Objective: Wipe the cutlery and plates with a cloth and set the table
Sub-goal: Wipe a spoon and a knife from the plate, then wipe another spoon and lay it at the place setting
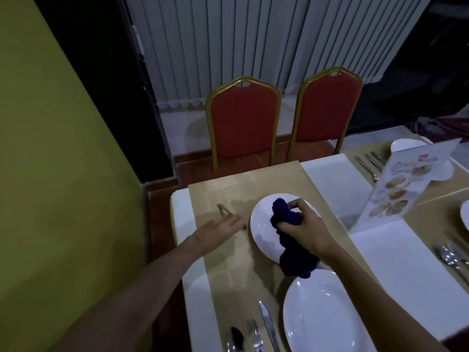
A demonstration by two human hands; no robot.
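Note:
A white oval plate (261, 224) lies on the tan placemat (228, 189) at the table's far left. My right hand (302, 224) is over it, shut on a dark blue cloth (291, 240) that hangs down across the plate's near side. My left hand (220, 231) lies flat and open on the mat just left of the plate's rim. Close to me sits a second white plate (319, 318), with a knife (269, 326), a fork (255, 335) and a spoon (234, 339) to its left.
Two red chairs with gold frames (243, 123) stand beyond the table's far edge. A standing menu card (401, 186) is at the right, with more cutlery (368, 166) and a white dish (406, 146) behind it. Spoons (450, 257) lie at the right edge. A green wall (50, 174) is on the left.

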